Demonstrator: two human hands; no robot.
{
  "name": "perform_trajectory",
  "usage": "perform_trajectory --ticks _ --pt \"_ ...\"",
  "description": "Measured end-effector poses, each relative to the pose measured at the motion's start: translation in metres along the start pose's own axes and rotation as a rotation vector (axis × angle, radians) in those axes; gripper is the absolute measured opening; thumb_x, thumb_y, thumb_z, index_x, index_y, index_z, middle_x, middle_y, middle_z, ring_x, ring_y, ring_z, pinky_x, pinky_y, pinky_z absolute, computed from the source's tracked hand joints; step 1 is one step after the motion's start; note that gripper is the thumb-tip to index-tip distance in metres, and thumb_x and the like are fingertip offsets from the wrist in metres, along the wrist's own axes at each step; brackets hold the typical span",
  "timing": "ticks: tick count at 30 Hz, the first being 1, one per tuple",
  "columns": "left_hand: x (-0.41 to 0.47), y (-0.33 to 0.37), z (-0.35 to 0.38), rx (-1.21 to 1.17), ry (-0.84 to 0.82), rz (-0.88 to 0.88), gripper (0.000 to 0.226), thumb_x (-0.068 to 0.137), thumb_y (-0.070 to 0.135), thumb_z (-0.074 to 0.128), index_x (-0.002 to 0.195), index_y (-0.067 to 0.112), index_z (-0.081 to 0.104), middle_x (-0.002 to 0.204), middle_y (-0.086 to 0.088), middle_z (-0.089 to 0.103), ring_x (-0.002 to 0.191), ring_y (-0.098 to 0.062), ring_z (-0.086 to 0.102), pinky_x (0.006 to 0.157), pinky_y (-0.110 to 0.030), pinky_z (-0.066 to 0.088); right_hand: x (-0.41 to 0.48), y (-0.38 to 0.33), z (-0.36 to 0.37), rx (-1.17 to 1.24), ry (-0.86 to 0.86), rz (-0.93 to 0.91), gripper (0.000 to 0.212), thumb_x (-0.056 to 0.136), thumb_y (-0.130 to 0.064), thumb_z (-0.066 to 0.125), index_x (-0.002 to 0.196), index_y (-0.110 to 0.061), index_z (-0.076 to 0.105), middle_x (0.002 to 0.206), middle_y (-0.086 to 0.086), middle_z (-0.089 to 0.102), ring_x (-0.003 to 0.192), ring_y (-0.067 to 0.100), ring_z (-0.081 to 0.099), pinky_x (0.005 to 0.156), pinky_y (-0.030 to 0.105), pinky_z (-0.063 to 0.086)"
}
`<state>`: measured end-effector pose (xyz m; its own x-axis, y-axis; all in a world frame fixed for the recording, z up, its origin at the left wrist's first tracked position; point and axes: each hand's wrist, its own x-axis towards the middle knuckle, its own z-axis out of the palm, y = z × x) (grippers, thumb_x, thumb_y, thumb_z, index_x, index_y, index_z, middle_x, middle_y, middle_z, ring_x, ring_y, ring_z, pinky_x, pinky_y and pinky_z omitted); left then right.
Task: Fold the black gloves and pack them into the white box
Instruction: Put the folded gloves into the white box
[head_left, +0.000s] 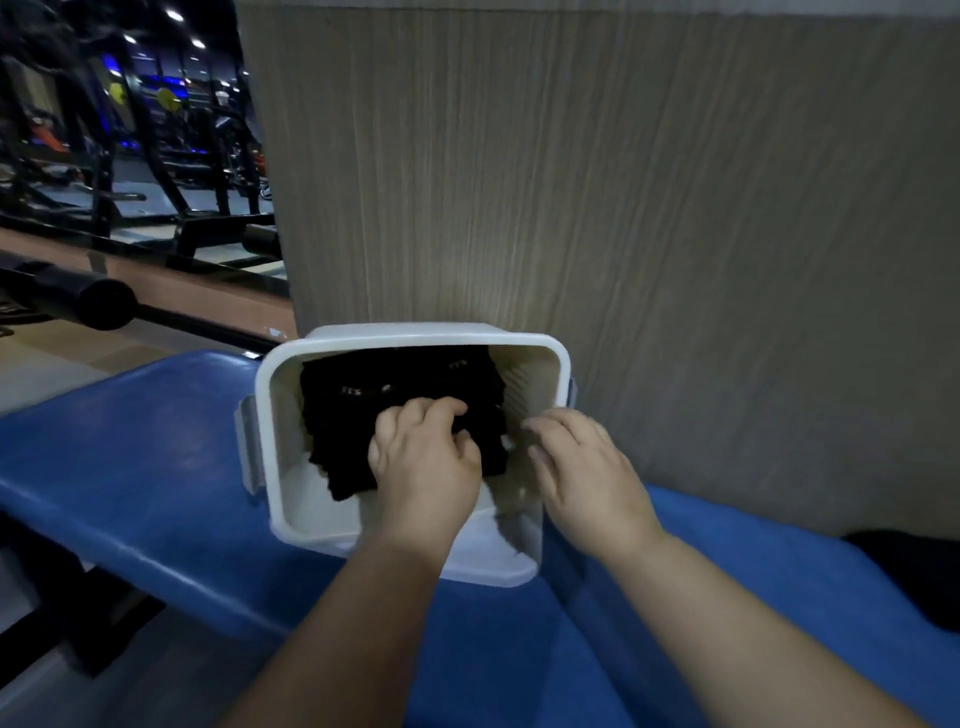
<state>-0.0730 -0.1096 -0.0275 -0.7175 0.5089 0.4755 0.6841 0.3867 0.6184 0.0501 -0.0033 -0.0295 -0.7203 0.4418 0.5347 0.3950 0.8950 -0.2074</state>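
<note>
Leans over a white box (415, 331) standing open on a blue padded bench (156, 441), with its far side right up against a tall wood-grain panel (623, 208). Has the black gloves (415, 384) inside the box as a folded, layered stack, packed toward the far and left part of the interior. Leaves bare white floor showing at the near left corner and a ribbed white inner wall showing on the right.

Reaches into the box with the left hand (423, 457), fingers curled down and clenched onto the near edge of the glove stack, knuckles up, wrist crossing the near rim.

Holds the right hand (582, 467) just beside the left, over the right part of the opening, fingers loosely bent and slightly spread, grasping nothing. Looks smeared by motion blur at the fingertips, so possibly brushes the inner wall, possibly hangs just clear of it; cannot tell which.

Shows a pale clip latch (248, 447) on the box's left outer side.

Beyond the bench to the left: dark gym machines (156, 156) under ceiling lights, and nearer, a black roller pad (104, 304) on a bar.
</note>
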Motion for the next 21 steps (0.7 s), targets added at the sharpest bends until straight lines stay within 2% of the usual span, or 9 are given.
perform_trajectory --ticks 2,4,6,10,13,17,21 --pt "-0.008 0.014 0.012 -0.024 -0.063 0.0 0.032 0.093 0.027 0.048 0.125 0.03 0.055 0.13 0.008 0.051 0.122 -0.016 0.03 0.104 -0.032 0.023 -0.022 0.021 -0.008 -0.037 -0.01 0.05 0.046 0.092 -0.038 0.027 0.117 -0.018 0.06 0.116 -0.002 0.057 0.105 0.023 0.055 0.084 0.036 0.049" --pt "-0.017 0.03 0.027 -0.051 -0.153 0.0 0.032 0.094 0.03 0.047 0.124 0.03 0.055 0.129 0.008 0.053 0.123 -0.018 0.031 0.103 -0.034 0.028 -0.045 0.046 -0.015 -0.08 -0.03 0.129 0.036 0.096 -0.034 0.036 0.116 -0.018 0.062 0.115 -0.002 0.058 0.104 0.024 0.056 0.083 0.037 0.049" --pt "-0.028 0.049 0.048 -0.092 -0.249 0.015 0.03 0.094 0.033 0.048 0.122 0.03 0.057 0.125 0.007 0.056 0.122 -0.019 0.034 0.101 -0.032 0.032 -0.07 0.073 -0.025 -0.108 -0.056 0.229 0.027 0.097 -0.028 0.046 0.117 -0.019 0.063 0.118 -0.002 0.057 0.108 0.025 0.055 0.088 0.036 0.048" --pt "-0.059 0.087 0.089 -0.153 -0.453 0.086 0.027 0.094 0.036 0.05 0.117 0.027 0.06 0.115 0.006 0.062 0.117 -0.019 0.044 0.098 -0.023 0.03 -0.12 0.12 -0.051 -0.165 -0.071 0.414 0.026 0.097 -0.023 0.049 0.118 -0.02 0.063 0.119 -0.001 0.057 0.114 0.024 0.05 0.095 0.031 0.04" --pt "-0.082 0.11 0.115 -0.236 -0.583 0.082 0.026 0.094 0.037 0.051 0.116 0.026 0.062 0.112 0.008 0.063 0.118 -0.017 0.043 0.095 -0.02 0.03 -0.151 0.152 -0.072 -0.194 -0.011 0.551 0.026 0.095 -0.02 0.051 0.118 -0.019 0.063 0.119 0.0 0.058 0.117 0.025 0.046 0.097 0.035 0.039" --pt "-0.106 0.134 0.141 -0.263 -0.707 0.091 0.027 0.094 0.036 0.052 0.115 0.023 0.063 0.11 0.007 0.063 0.117 -0.015 0.045 0.103 -0.025 0.036 -0.18 0.193 -0.106 -0.241 0.077 0.746 0.033 0.095 -0.023 0.052 0.126 -0.02 0.057 0.134 0.002 0.051 0.129 0.025 0.034 0.108 0.042 0.031" --pt "-0.118 0.149 0.161 -0.28 -0.764 0.084 0.024 0.091 0.037 0.056 0.109 0.025 0.064 0.093 0.015 0.058 0.115 -0.017 0.052 0.1 -0.034 0.043 -0.2 0.227 -0.131 -0.245 0.03 0.895 0.041 0.099 -0.031 0.044 0.14 -0.028 0.043 0.154 0.0 0.029 0.143 0.024 0.014 0.115 0.043 0.019"
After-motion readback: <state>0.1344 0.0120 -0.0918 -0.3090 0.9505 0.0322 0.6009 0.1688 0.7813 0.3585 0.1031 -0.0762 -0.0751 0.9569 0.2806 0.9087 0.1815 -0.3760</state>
